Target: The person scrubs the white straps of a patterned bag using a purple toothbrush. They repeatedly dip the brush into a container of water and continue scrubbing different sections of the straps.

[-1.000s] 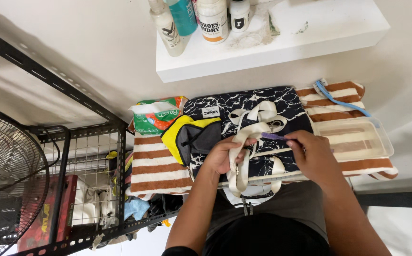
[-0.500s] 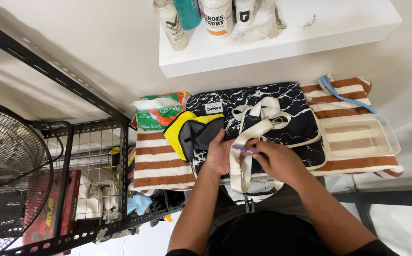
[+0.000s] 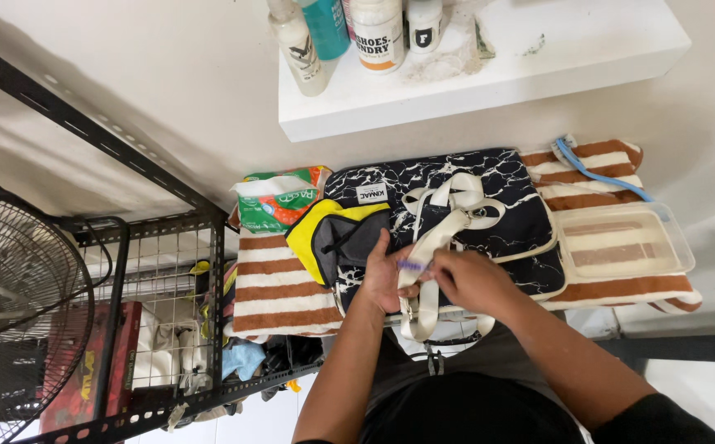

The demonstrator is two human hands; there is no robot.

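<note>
A brown-and-white striped towel (image 3: 271, 288) covers the work surface, and on its middle lies the black bag (image 3: 489, 193) with a white marble-like veining, flat on its side, with a small white label patch near its upper left corner and cream piping along its right and lower edges. Its cream webbing handles (image 3: 448, 215) loop across the front and run down toward the person, one strap passing between the two hands and hanging over the near edge. At the bag's left end a yellow-edged dark pouch (image 3: 337, 241) sits against it, and beyond that a green and orange wipes packet (image 3: 279, 201) rests on the towel's upper left corner. To the right of the bag a clear plastic tray (image 3: 625, 247) lies on the towel, with a blue cord (image 3: 596, 173) curving above it. The left hand (image 3: 384, 278) presses on the bag's lower left part, fingers curled around the strap, beside the pouch. The right hand (image 3: 471, 279) is closed in a pinch on a small purple tool (image 3: 413, 265), whose tip points left and meets the left hand's fingers over the strap.
</note>
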